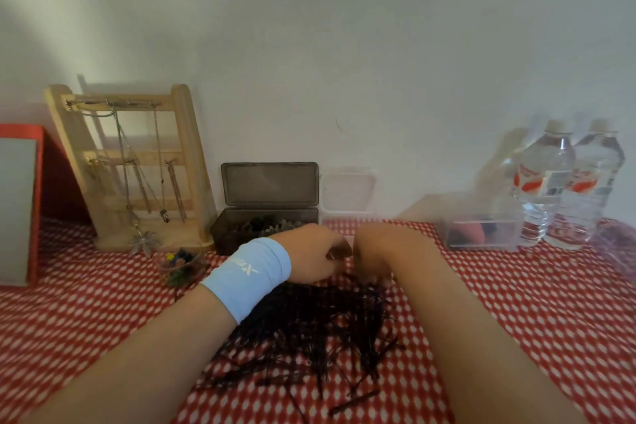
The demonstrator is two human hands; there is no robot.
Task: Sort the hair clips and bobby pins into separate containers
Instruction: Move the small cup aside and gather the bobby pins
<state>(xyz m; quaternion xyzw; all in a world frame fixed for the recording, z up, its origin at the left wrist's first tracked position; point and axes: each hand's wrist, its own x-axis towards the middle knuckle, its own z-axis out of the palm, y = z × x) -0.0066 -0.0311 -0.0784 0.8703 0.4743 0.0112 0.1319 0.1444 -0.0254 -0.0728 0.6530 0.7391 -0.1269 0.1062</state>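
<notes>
A big heap of black bobby pins lies on the red checked cloth in front of me. My left hand, with a light blue wristband, hovers at the heap's far edge, its fingers curled round a small dark brown hair clip. Close beside it, my right hand points its curled fingers down into the far edge of the pins and pinches some. Behind the hands stands a dark grey box with its lid up, holding dark clips. Next to it is a small clear container, partly hidden.
A wooden jewellery stand and a red box stand at the back left. A small glass bowl of coloured bits sits left of my wrist. At the right are a clear box and two water bottles.
</notes>
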